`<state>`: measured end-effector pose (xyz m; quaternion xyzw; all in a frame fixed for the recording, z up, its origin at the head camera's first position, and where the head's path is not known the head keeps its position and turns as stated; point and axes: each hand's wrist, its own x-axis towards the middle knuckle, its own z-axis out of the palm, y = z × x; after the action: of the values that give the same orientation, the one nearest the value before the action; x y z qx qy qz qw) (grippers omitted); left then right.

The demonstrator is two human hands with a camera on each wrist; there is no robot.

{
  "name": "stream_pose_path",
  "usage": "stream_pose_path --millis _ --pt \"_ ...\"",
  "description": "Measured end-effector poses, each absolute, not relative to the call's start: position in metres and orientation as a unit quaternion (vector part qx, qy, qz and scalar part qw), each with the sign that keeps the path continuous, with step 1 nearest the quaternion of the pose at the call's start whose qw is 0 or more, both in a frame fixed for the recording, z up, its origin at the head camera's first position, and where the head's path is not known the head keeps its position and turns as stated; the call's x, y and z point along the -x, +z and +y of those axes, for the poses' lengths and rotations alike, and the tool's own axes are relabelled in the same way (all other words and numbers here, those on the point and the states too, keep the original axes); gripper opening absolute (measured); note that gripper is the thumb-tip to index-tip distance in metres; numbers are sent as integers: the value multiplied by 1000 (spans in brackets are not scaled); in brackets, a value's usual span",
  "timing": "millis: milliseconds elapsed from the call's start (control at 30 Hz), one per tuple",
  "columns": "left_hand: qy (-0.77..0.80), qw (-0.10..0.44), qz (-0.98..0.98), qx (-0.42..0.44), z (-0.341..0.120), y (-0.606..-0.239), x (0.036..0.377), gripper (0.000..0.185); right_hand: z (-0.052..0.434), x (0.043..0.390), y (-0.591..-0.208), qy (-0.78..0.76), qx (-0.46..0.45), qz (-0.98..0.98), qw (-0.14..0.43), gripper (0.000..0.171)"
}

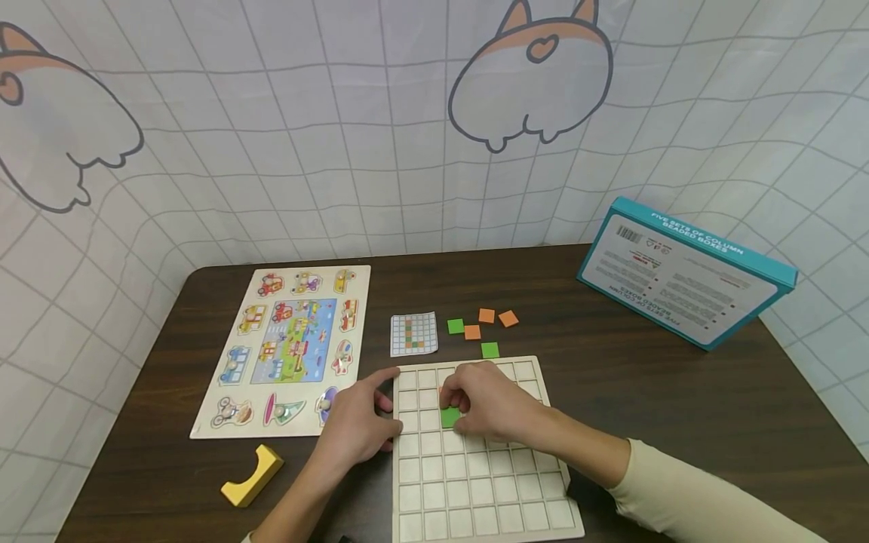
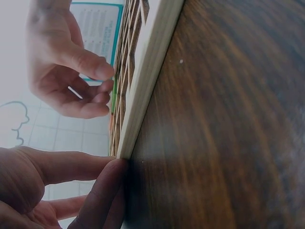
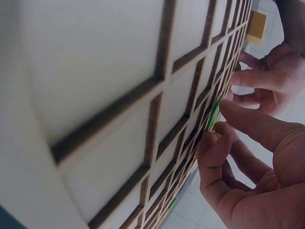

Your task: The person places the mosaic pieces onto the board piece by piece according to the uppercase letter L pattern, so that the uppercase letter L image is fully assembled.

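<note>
A pale wooden grid board lies on the dark table. My left hand is at its left edge, with the thumb and a finger touching the rim, as the left wrist view also shows. Over the upper part of the grid, my right hand pinches a green square tile between thumb and fingertips, low at a cell. In the right wrist view the same green tile stands slightly tilted between the fingertips. A sliver of orange shows beside the right fingers, mostly hidden by them.
Loose orange tiles and green tiles lie behind the board, beside a small pattern card. A picture puzzle board lies left, a yellow arch block nearer. A teal-edged box stands back right.
</note>
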<state>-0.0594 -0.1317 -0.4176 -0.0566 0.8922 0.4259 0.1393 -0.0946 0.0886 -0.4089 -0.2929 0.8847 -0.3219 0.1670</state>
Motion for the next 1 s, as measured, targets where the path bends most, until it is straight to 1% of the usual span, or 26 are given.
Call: stream_pose_path --millis 200,367,633,800,1000 --pt "426 141 892 57 -131 -417 59 76 91 96 -406 -326 288 886 161 24" --pt "425 144 892 59 -131 -416 59 76 94 100 -403 -337 261 889 167 24" --pt "421 145 893 62 -130 -416 59 77 102 109 -397 -319 232 905 158 22" --pt "422 142 893 61 -131 -417 59 77 110 121 -396 -331 204 907 159 26" --pt "420 144 894 64 -130 -419 60 77 130 142 -398 -341 188 910 144 25"
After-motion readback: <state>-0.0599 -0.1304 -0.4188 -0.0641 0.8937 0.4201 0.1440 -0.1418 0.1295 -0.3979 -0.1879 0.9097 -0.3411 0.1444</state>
